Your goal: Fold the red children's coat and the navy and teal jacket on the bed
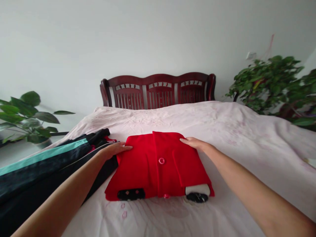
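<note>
A folded red garment (158, 168) lies in the middle of the bed, with a pink round button (161, 160) on top. Black-and-white patterned cuffs show along its near edge. My left hand (116, 149) rests flat on the garment's left edge, fingers extended and pointing right. My right hand (195, 143) lies on its upper right part, fingers pointing left. Neither hand visibly grips the cloth. To the left, a black garment with a teal stripe (44, 164) lies under my left forearm, close to the red garment.
The bed has a pale pink sheet (247, 148) and a dark red wooden headboard (158, 92) against a white wall. Green potted plants stand at the left (27, 118) and right (269, 85) of the bed.
</note>
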Motion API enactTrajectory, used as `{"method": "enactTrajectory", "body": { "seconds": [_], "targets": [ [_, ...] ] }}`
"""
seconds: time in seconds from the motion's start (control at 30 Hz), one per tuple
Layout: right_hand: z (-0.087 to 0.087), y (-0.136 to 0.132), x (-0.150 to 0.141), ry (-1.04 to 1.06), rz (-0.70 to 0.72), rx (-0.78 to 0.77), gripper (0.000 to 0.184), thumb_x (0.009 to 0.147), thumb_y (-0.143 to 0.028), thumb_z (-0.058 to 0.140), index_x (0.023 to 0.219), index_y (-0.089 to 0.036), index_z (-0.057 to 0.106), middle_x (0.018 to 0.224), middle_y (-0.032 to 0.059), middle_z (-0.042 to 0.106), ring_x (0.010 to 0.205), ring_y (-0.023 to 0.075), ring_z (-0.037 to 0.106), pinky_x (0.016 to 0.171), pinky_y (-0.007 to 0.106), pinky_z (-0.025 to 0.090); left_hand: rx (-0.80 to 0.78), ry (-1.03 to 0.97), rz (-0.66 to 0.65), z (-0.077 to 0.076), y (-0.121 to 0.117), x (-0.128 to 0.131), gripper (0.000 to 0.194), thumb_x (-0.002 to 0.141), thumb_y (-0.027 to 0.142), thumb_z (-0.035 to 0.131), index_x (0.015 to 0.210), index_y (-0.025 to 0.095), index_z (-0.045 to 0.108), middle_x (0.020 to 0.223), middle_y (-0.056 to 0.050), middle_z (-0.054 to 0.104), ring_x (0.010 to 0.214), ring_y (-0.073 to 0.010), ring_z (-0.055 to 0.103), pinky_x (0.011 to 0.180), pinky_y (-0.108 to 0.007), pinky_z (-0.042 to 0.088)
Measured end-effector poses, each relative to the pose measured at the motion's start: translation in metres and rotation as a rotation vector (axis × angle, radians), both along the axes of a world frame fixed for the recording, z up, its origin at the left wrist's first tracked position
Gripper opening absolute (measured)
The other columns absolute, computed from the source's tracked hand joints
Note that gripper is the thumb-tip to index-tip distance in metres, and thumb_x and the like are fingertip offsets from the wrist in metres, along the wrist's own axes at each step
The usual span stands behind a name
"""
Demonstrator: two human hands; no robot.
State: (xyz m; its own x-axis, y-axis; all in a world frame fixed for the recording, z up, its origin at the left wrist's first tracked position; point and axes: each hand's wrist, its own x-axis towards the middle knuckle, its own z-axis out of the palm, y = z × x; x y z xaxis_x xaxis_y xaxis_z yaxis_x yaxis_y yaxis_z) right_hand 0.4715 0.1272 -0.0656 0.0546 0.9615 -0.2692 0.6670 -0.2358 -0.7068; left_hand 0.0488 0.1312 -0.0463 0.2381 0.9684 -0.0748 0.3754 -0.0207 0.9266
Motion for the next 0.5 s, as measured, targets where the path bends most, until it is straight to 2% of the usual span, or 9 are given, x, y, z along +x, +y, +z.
{"method": "enactTrajectory", "body": {
  "seconds": [0.1,0.2,0.27,0.4,0.5],
  "targets": [
    [0.006,0.003,0.010,0.162,0.113,-0.122,0.049,0.080,-0.061,0.066,0.099,-0.016,0.073,0.104,0.0121,0.076,0.094,0.0261,0.072,0.086,0.036,0.057,-0.194,0.053,-0.051,0.008,-0.002,0.002,0.044,0.078,0.039,0.070,0.096,-0.001,0.067,0.073,-0.002,0.076,0.066,-0.0148,0.070,0.058,-0.018,0.048],
    [0.016,0.003,0.014,0.307,0.157,-0.259,0.047,0.069,-0.055,0.078,0.094,-0.015,0.074,0.100,0.0139,0.077,0.093,0.0275,0.072,0.086,0.037,0.057,-0.309,0.060,-0.063,0.013,-0.004,0.005,0.045,0.076,0.037,0.072,0.099,-0.002,0.066,0.077,-0.006,0.077,0.072,-0.0183,0.072,0.063,-0.022,0.052],
    [0.024,0.000,0.014,0.337,0.169,-0.286,0.042,0.065,-0.048,0.081,0.090,-0.015,0.074,0.096,0.0147,0.077,0.094,0.0288,0.072,0.086,0.039,0.057,-0.363,0.048,-0.082,0.016,-0.007,0.007,0.043,0.075,0.033,0.072,0.099,-0.002,0.067,0.079,-0.009,0.078,0.075,-0.0218,0.073,0.067,-0.028,0.054],
    [0.044,-0.015,0.005,0.352,0.225,-0.198,0.035,0.063,-0.035,0.081,0.091,-0.015,0.074,0.095,0.0126,0.077,0.096,0.0290,0.071,0.087,0.040,0.057,-0.378,-0.021,-0.131,0.029,-0.025,0.009,0.041,0.075,0.027,0.070,0.107,0.002,0.066,0.083,-0.007,0.078,0.084,-0.0250,0.074,0.079,-0.034,0.055],
    [0.071,-0.033,-0.001,0.374,0.263,-0.020,0.043,0.062,-0.032,0.080,0.101,-0.016,0.071,0.102,0.0086,0.076,0.095,0.0272,0.070,0.088,0.039,0.055,-0.323,-0.063,-0.158,0.058,-0.045,0.010,0.045,0.070,0.024,0.074,0.111,0.006,0.066,0.083,-0.004,0.078,0.084,-0.0253,0.073,0.081,-0.037,0.055]
  ]
}}
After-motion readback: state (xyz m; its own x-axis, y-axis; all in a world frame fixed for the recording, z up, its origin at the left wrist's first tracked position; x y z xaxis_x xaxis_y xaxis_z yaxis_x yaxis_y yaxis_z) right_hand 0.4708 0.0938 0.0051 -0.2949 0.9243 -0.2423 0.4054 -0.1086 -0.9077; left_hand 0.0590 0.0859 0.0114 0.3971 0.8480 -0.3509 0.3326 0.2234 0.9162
